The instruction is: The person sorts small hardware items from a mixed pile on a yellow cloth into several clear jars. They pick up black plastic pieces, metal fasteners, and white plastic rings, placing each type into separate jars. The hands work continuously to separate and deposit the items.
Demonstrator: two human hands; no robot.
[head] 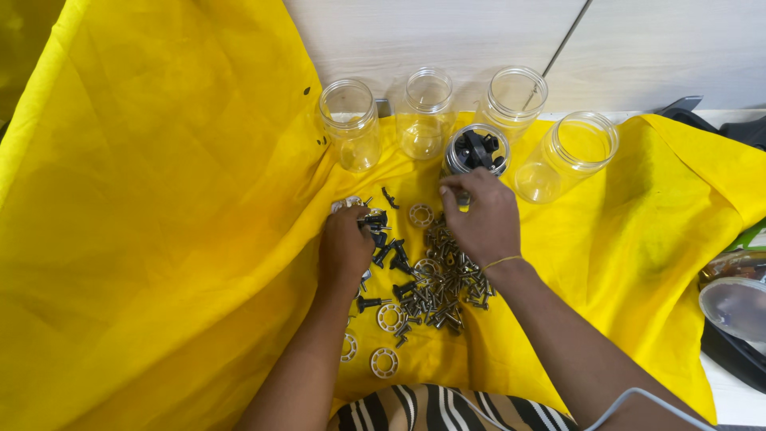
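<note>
Bare forearms; thin bracelet (501, 261), apparently gold; striped garment (447, 409)

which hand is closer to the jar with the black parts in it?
Right. The right hand sits just below the jar with black parts, its fingertips almost at the jar's rim. The left hand is farther off, down and to the left, over black screws on the yellow cloth.

Yellow cloth (159, 239) spread as work surface, clear jars (351, 124), pile of screws (435, 291), white rings (384, 362)

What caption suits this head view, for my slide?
Two hands sort screws on yellow cloth before five clear jars.
</note>
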